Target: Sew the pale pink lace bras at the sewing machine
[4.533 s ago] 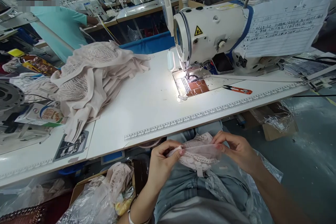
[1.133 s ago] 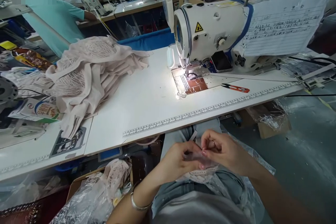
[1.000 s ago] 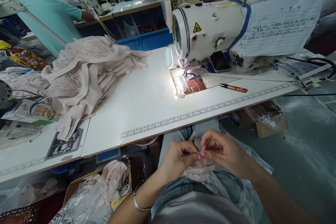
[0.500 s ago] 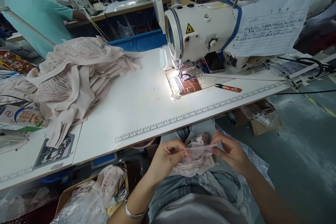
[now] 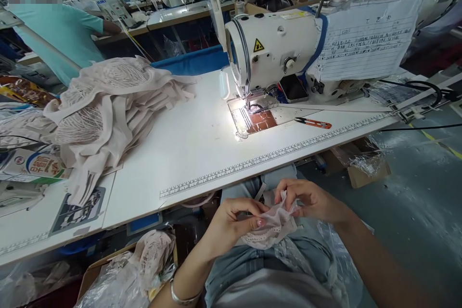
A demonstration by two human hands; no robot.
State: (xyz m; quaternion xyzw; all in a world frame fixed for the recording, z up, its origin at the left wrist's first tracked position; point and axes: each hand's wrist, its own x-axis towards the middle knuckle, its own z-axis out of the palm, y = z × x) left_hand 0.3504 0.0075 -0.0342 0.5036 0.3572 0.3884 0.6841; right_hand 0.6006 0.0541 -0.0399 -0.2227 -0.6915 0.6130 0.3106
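Over my lap, below the table's front edge, both hands grip a pale pink lace-trimmed fabric piece [image 5: 269, 237]. My left hand [image 5: 241, 221] pinches its left side between thumb and fingers. On the other side, my right hand [image 5: 308, 200] has its fingers closed on a gathered, sheer part of the same piece. The cloth is bunched between the hands, and its lace edge hangs toward me. Part of it is hidden behind my fingers.
A white sewing machine [image 5: 274, 53] stands on the white table [image 5: 180, 154], its needle area lit. Orange thread snips [image 5: 314, 123] lie right of the needle plate. Pale lace garments [image 5: 108, 101] are heaped at left. A box with plastic-wrapped pieces [image 5: 122, 269] sits below. A co-worker [image 5: 61, 33] is behind.
The sheer part was stretched flat between my hands and is now crumpled. My right hand has moved left and slightly up, closer to my left hand.
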